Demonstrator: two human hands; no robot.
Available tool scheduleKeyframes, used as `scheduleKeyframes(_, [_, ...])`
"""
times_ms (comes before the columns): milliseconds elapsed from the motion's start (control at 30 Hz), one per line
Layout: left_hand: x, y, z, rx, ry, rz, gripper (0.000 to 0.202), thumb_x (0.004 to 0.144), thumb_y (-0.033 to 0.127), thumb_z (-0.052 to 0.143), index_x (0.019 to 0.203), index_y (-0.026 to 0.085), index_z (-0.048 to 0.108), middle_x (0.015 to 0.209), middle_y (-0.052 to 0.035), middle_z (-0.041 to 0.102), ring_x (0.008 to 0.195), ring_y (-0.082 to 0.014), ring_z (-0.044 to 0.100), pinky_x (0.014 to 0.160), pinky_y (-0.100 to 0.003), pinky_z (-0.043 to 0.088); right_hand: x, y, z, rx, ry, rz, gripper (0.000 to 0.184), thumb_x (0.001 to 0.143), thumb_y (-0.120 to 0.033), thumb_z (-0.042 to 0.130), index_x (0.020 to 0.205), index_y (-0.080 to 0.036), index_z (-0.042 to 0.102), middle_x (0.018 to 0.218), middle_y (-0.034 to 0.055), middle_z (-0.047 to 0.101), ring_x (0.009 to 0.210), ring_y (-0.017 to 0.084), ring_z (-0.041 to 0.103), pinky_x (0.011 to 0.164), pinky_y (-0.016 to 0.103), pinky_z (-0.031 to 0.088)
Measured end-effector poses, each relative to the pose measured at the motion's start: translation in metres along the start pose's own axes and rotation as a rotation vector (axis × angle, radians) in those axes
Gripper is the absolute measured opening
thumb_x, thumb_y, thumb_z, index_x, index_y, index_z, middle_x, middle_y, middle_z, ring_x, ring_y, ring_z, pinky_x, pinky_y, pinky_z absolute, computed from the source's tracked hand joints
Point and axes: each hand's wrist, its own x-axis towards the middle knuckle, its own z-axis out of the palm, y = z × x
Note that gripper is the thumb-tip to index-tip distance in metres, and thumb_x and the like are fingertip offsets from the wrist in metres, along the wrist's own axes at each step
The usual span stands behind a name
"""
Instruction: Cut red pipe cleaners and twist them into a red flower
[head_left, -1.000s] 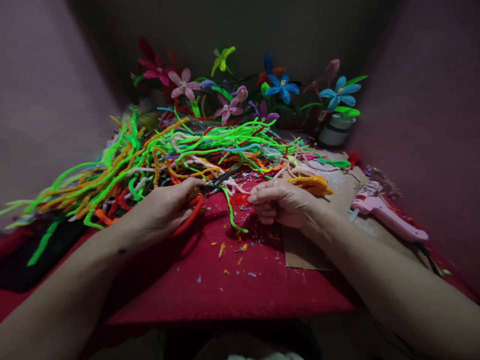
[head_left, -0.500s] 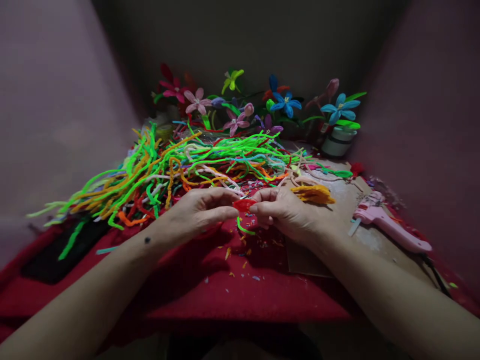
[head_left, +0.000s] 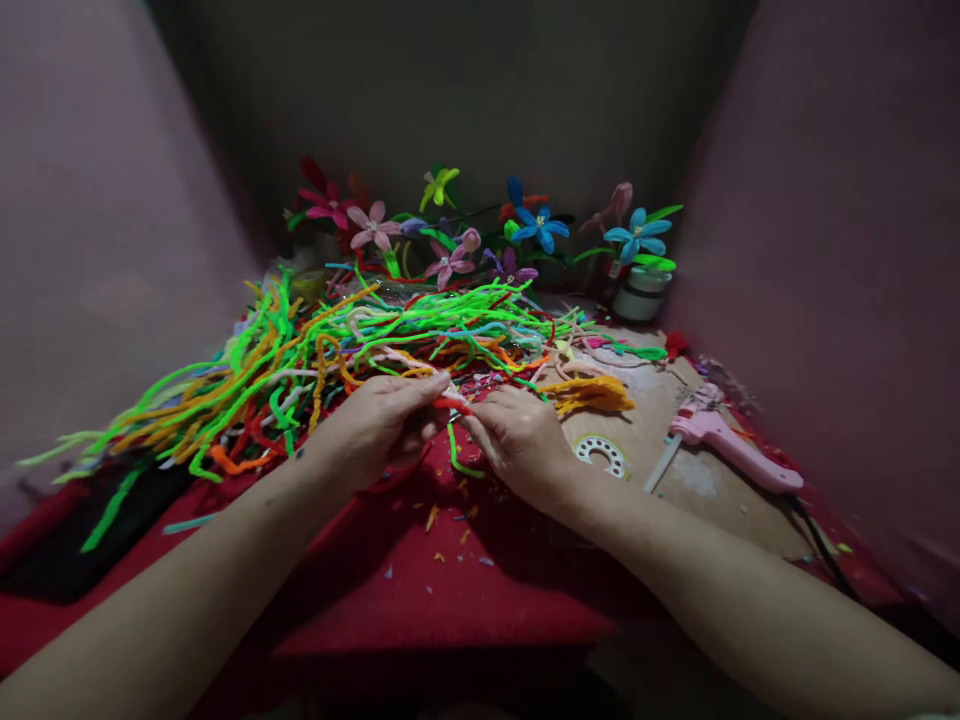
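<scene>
A short red fuzzy pipe cleaner piece [head_left: 452, 404] spans the gap between my two hands above the red cloth. My left hand [head_left: 379, 425] pinches its left end between thumb and fingers, with the lower fingers curled. At the other end, my right hand [head_left: 521, 435] grips it, the back of the hand facing me and the fingertips partly hidden. A small pale, thin bit shows beside the red piece, too small to name. Just below the hands, a bent green pipe cleaner [head_left: 459, 460] is seen over the cloth.
A big heap of coloured pipe cleaners [head_left: 442, 315] lies behind my hands. Fuzzy flowers [head_left: 540, 230] stand at the back beside a pale jar [head_left: 643, 292]. Rightward, a pink glue gun [head_left: 739, 450] and a white holed ring [head_left: 600, 455] rest on cardboard [head_left: 697, 515]. Scraps litter the red cloth [head_left: 442, 610].
My right hand has turned, so its back now shows, and the red piece looks narrower. The whole view has shifted, and the white ring has come into sight by my right wrist.
</scene>
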Motion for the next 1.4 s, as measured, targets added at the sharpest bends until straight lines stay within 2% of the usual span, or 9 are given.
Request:
scheduleKeyframes(167, [-0.003, 0.006, 0.004, 0.301, 0.089, 0.288, 0.026, 0.074, 0.039, 0.067, 0.087, 0.016, 0.066, 0.068, 0.0007, 0.059, 0.053, -0.0083, 0.048, 0.046, -0.019, 0.036, 0.000, -0.003, 0.000, 0.341, -0.043, 0.236, 0.032, 0.088, -0.030, 0.044, 0.062, -0.017, 0.057, 0.058, 0.0012, 0.058, 0.055, 0.011, 0.050, 0.057, 0.024, 0.034])
scheduleKeyframes(400, [-0.003, -0.002, 0.020, 0.825, 0.285, 0.852, 0.017, 0.082, 0.028, 0.057, 0.076, 0.015, 0.065, 0.075, -0.0041, 0.065, 0.074, -0.0150, 0.057, 0.074, -0.028, 0.043, 0.004, -0.004, -0.001, 0.939, -0.173, 0.525, 0.025, 0.074, -0.036, 0.058, 0.059, -0.016, 0.058, 0.052, 0.0004, 0.060, 0.046, 0.010, 0.050, 0.051, 0.023, 0.039])
scheduleKeyframes(467, [-0.002, 0.001, 0.023, 0.706, 0.321, 0.808, 0.015, 0.082, 0.029, 0.057, 0.081, 0.016, 0.063, 0.077, -0.0031, 0.063, 0.073, -0.0139, 0.056, 0.071, -0.026, 0.043, 0.005, -0.004, -0.001, 1.064, -0.113, 0.545, 0.023, 0.069, -0.037, 0.064, 0.063, -0.015, 0.061, 0.054, 0.0006, 0.062, 0.049, 0.011, 0.053, 0.054, 0.023, 0.041])
scheduleKeyframes(567, [0.000, 0.004, 0.028, 0.405, 0.322, 0.521, 0.024, 0.078, 0.034, 0.062, 0.093, 0.015, 0.057, 0.074, 0.0007, 0.059, 0.059, -0.0099, 0.051, 0.054, -0.022, 0.040, 0.007, -0.002, 0.000, 1.177, 0.081, 0.536, 0.024, 0.066, -0.039, 0.069, 0.067, -0.015, 0.065, 0.060, 0.0000, 0.063, 0.057, 0.011, 0.055, 0.059, 0.023, 0.042])
scheduleKeyframes(733, [0.005, -0.004, 0.032, 0.190, -0.009, 0.141, 0.031, 0.074, 0.041, 0.065, 0.087, 0.013, 0.059, 0.060, 0.0040, 0.053, 0.041, -0.0050, 0.037, 0.041, -0.020, 0.026, 0.009, 0.004, 0.005, 1.354, 0.161, 0.638, 0.024, 0.062, -0.037, 0.074, 0.073, -0.016, 0.067, 0.061, -0.0014, 0.063, 0.054, 0.010, 0.052, 0.055, 0.024, 0.041])
scheduleKeyframes(933, [0.005, -0.008, 0.033, 0.145, -0.031, 0.099, 0.032, 0.074, 0.042, 0.064, 0.064, 0.016, 0.049, 0.044, 0.0068, 0.042, 0.036, -0.0045, 0.031, 0.038, -0.019, 0.021, 0.009, 0.007, 0.004, 1.415, 0.116, 0.602, 0.026, 0.057, -0.027, 0.077, 0.080, -0.017, 0.068, 0.066, -0.0019, 0.065, 0.056, 0.011, 0.057, 0.059, 0.026, 0.046])
scheduleKeyframes(1133, [0.003, -0.004, 0.033, 0.206, -0.033, 0.018, 0.028, 0.073, 0.035, 0.061, 0.058, 0.017, 0.045, 0.041, 0.0072, 0.038, 0.035, -0.0041, 0.027, 0.038, -0.019, 0.019, 0.012, 0.007, 0.001, 1.265, 0.214, 0.592, 0.022, 0.057, -0.031, 0.078, 0.063, -0.014, 0.065, 0.059, -0.0006, 0.064, 0.057, 0.010, 0.054, 0.060, 0.024, 0.043])
scheduleKeyframes(1267, [0.013, 0.012, 0.026, 0.291, 0.061, 0.099, 0.017, 0.069, 0.029, 0.059, 0.060, 0.016, 0.052, 0.042, 0.0063, 0.040, 0.035, -0.0051, 0.031, 0.037, -0.019, 0.020, 0.013, 0.007, 0.001, 1.243, 0.284, 0.635, 0.025, 0.064, -0.037, 0.075, 0.075, -0.017, 0.066, 0.063, -0.0015, 0.063, 0.054, 0.010, 0.053, 0.053, 0.023, 0.040])
scheduleKeyframes(1400, [0.038, 0.037, 0.030, 0.407, 0.102, 0.234, 0.011, 0.068, 0.025, 0.057, 0.062, 0.015, 0.057, 0.042, 0.0058, 0.043, 0.036, -0.0056, 0.034, 0.038, -0.019, 0.023, 0.006, -0.003, -0.004, 1.014, 0.257, 0.688, 0.046, 0.079, -0.053, 0.055, 0.051, -0.017, 0.055, 0.042, -0.0034, 0.046, 0.039, 0.008, 0.039, 0.043, 0.024, 0.029])
